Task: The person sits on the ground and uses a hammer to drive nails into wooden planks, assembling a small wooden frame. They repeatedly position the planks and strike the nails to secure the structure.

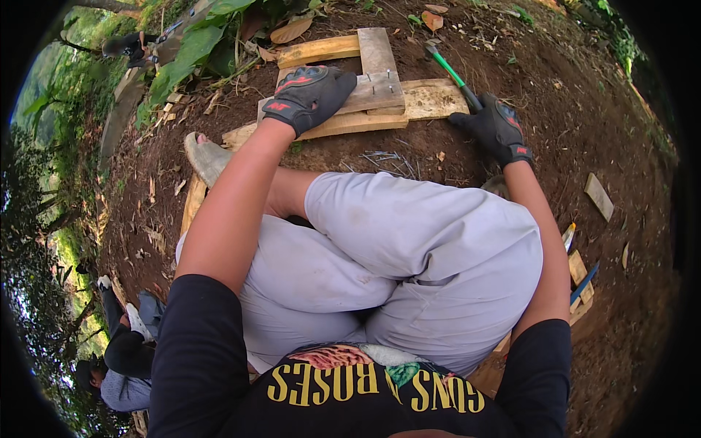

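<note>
My left hand [312, 96], in a black glove with red marks, presses down on a grey wooden board [391, 95], its fingers curled over it. Several nails [375, 82] stand partly driven near the board's right end. The board lies across other planks, among them an upright grey plank [377, 50] and a pale plank [431, 101] reaching right. My right hand [499, 130], gloved alike, is closed around the dark grip of a hammer [451, 71] with a green handle. The hammer's head points away from me, beyond the pale plank.
Loose nails [394, 162] lie on the soil between my legs and the planks. A small board [599, 196] and a blue-edged tool [585, 283] beside wood pieces lie to the right. Leafy plants [193, 55] grow at the far left. Two other people are at the left.
</note>
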`<action>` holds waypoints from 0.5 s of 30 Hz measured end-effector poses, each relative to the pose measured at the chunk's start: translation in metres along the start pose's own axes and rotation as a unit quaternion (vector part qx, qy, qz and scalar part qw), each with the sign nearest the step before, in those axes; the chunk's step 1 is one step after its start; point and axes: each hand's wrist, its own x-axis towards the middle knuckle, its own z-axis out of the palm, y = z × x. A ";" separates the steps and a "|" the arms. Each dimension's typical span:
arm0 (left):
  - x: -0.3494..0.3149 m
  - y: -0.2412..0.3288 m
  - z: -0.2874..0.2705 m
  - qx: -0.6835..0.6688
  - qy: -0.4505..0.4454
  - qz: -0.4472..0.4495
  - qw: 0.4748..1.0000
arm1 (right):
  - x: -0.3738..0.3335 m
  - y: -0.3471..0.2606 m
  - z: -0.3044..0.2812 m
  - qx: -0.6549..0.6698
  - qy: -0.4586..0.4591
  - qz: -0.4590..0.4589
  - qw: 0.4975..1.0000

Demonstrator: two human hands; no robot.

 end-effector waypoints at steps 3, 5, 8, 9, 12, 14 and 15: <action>0.006 0.000 0.008 0.045 0.010 -0.006 0.999 | 0.002 0.003 0.003 -0.006 0.008 -0.005 1.000; 0.004 0.014 0.000 0.038 -0.014 -0.075 0.996 | 0.001 0.004 0.003 -0.005 0.008 -0.001 1.000; 0.002 0.021 -0.010 0.043 -0.044 -0.068 0.996 | 0.000 0.004 0.002 -0.001 0.007 -0.002 1.000; 0.002 0.022 -0.011 0.041 -0.045 -0.070 0.996 | 0.000 0.005 0.002 0.002 0.007 -0.003 1.000; 0.001 0.021 -0.010 0.030 -0.045 -0.073 0.996 | -0.001 0.004 0.001 0.007 0.002 0.003 1.000; 0.001 0.018 -0.007 0.019 -0.041 -0.067 0.997 | -0.002 -0.001 -0.005 0.006 -0.022 0.009 1.000; 0.002 0.020 -0.009 0.023 -0.050 -0.073 0.996 | -0.003 -0.003 -0.008 0.006 -0.033 0.014 0.999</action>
